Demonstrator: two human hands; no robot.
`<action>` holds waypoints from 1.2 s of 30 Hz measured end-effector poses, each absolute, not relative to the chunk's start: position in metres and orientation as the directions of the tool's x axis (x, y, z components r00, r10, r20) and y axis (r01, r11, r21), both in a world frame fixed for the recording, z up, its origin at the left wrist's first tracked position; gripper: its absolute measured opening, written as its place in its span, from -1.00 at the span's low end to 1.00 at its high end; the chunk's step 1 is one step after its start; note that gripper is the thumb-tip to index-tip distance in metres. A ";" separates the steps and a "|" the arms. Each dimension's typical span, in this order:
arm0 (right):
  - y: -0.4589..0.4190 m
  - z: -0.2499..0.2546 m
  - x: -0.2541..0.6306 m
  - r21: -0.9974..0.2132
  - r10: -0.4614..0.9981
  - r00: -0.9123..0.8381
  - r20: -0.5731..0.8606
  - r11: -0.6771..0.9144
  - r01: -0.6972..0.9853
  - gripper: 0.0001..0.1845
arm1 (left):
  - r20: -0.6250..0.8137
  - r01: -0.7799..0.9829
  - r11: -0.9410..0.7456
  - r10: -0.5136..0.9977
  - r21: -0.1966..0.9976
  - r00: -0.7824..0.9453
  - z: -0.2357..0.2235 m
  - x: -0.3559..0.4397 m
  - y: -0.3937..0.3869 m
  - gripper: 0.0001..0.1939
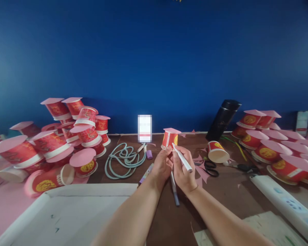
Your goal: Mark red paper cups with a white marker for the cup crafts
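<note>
A red paper cup (166, 138) with a pink paper disc (172, 130) on its upturned bottom is held in front of me. My left hand (162, 164) grips its lower rim. In my right hand (186, 172) is a white marker (184, 162), its tip close to or touching the cup's side; I cannot tell which. Below my hands, a second pen (175, 193) with a dark grey end lies on the brown table. A purple cap (149, 154) and a glue stick (145, 173) lie left of my left hand.
Stacked pink-topped red cups (78, 131) fill the left; more cups (268, 150) stand right. A blue-green cable (115, 165), scissors (210, 169), a lone cup (218, 152), a leaning black bottle (223, 118), a power strip (284, 203) and a white box lid (92, 215) lie around.
</note>
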State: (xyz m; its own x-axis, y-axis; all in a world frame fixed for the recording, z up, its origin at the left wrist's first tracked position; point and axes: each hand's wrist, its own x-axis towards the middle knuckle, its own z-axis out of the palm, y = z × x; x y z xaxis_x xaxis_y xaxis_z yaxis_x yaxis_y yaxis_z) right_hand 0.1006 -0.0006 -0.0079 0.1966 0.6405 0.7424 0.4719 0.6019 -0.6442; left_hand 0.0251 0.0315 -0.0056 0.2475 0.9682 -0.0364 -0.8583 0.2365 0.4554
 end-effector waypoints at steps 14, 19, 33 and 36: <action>0.003 -0.009 0.101 -0.678 0.697 0.154 0.701 0.583 0.447 -0.83 | -0.231 -0.855 0.263 0.957 0.447 0.173 -0.008 0.025 0.045 -0.89; 0.009 -0.010 0.106 -0.651 0.669 0.178 0.721 0.567 0.505 -0.83 | -0.231 -0.888 0.229 0.962 0.398 0.145 -0.011 0.025 0.048 -0.93; 0.016 -0.012 0.114 -0.570 0.614 0.189 0.766 0.513 0.642 -0.86 | -0.266 -0.919 0.212 0.956 0.332 0.125 -0.012 0.024 0.048 -0.98; 0.017 -0.012 0.114 -0.571 0.617 0.195 0.762 0.499 0.652 -0.86 | -0.282 -0.921 0.219 0.951 0.323 0.127 -0.010 0.023 0.048 -0.97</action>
State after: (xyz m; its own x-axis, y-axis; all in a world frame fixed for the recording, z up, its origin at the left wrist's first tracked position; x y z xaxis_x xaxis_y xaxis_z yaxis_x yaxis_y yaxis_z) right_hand 0.1142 0.0167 -0.0125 0.1948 0.6174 0.7622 0.6516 0.4994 -0.5711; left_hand 0.0230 0.0477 -0.0102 0.1274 0.9510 -0.2818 -0.9209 0.2189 0.3225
